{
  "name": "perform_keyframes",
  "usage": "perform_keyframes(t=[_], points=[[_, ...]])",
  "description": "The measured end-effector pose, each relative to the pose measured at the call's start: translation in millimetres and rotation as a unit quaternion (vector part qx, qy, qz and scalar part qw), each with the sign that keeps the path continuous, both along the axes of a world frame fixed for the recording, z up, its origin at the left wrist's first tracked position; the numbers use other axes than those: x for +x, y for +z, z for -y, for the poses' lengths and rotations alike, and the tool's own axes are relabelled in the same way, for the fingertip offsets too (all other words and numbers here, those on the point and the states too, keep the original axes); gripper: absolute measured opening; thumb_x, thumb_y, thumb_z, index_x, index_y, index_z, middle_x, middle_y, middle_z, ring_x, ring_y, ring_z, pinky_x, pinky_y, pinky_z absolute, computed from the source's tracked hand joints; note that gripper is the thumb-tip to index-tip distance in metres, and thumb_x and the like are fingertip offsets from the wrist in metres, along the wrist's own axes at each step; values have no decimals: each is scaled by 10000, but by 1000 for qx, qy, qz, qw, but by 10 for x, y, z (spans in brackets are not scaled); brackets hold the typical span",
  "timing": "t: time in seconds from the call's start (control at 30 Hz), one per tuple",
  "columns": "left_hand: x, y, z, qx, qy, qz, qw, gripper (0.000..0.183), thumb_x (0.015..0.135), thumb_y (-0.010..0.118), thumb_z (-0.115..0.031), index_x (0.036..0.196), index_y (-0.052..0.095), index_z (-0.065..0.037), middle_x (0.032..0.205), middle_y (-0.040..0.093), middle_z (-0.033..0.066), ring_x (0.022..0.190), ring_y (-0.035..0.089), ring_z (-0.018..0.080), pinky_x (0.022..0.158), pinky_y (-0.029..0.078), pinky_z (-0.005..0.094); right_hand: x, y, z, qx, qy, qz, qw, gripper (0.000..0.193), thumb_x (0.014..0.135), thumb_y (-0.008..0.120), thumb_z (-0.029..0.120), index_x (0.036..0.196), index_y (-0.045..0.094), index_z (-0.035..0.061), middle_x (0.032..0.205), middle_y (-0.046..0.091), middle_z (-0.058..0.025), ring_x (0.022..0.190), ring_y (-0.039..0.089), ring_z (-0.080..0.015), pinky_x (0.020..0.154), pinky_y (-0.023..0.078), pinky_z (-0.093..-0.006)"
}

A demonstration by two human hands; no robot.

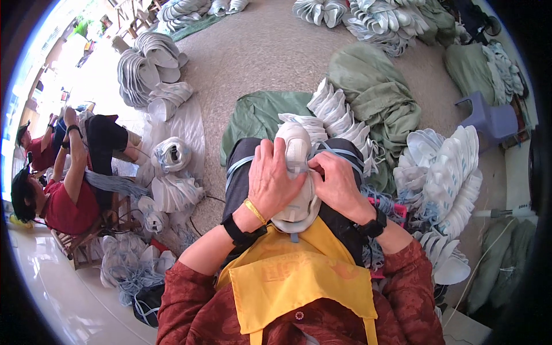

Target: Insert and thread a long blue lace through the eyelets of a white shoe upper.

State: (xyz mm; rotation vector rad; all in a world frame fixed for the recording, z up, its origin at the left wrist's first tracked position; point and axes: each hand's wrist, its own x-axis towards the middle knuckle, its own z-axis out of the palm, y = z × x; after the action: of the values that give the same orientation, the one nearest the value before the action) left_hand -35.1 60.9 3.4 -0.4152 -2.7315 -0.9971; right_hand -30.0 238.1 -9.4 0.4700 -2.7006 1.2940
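When looking across the dark-trousered lap (340, 221), see, just beyond the yellow apron (299, 282), the white shoe (296, 148) bedded seemingly for support, steadied by the left hand (273, 179) clamped over it, apparently freeing the right hand (339, 183), with fingers bunched, any grip hidden, for close handling.

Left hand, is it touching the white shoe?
Touching. In the head view, the left hand lies with its thumb across the white shoe.
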Motion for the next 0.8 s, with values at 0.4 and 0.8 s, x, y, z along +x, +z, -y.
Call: perform_keyframes(t=[0.4,0.8], points=[[20,-73,-115,-76,-136,-92,984,167,819,695,-54,952,595,-47,909,538,137,896,547,340,816,458,439,-74,-26,-64,-12,12,6,1000,110,764,672,-20,855,612,-33,852,651,-219,853,648,-431,734,516,-495],[107,6,-212,-226,-134,-84,961,289,764,627,-23,1046,564,-12,1004,517,154,973,530,329,858,447,416,-97,-30,-88,-38,26,2,999,91,776,683,9,825,615,-26,837,649,-218,853,645,-430,736,513,-493]])
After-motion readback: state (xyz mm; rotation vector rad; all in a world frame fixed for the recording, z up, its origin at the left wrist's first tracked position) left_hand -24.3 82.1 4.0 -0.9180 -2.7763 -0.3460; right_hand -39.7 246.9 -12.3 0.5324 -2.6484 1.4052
